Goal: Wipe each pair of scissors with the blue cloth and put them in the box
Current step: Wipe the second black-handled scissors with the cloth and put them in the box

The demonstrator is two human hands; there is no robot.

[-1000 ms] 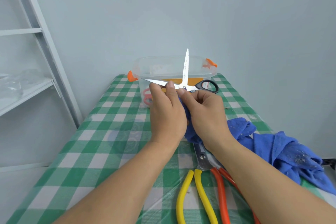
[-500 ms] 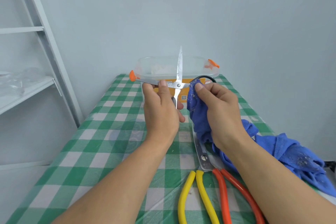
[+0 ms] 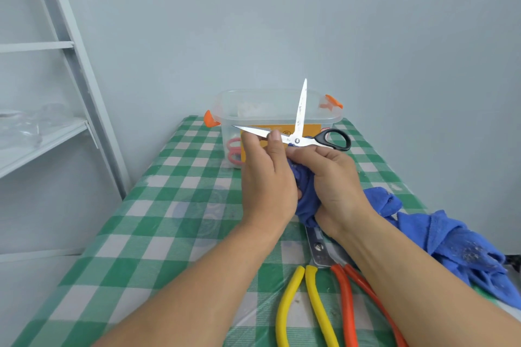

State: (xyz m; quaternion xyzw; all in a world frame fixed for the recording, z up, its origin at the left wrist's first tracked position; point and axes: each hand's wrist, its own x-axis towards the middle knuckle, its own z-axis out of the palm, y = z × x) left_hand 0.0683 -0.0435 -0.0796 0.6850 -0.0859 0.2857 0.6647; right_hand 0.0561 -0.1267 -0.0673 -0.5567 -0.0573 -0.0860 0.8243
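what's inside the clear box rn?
Seen: pink scissor handles by the left wall of the clear box, and an orange card. The left hand and black-handled scissors cover the middle.

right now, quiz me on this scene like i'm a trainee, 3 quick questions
1. True or false: the left hand holds the black-handled scissors with their blades open.
2. The blue cloth is gripped by: A the left hand, B the right hand, C neither.
3. Fill in: the clear box holds a second pair of scissors with ___ handles.
Key: 1 true; 2 B; 3 pink.
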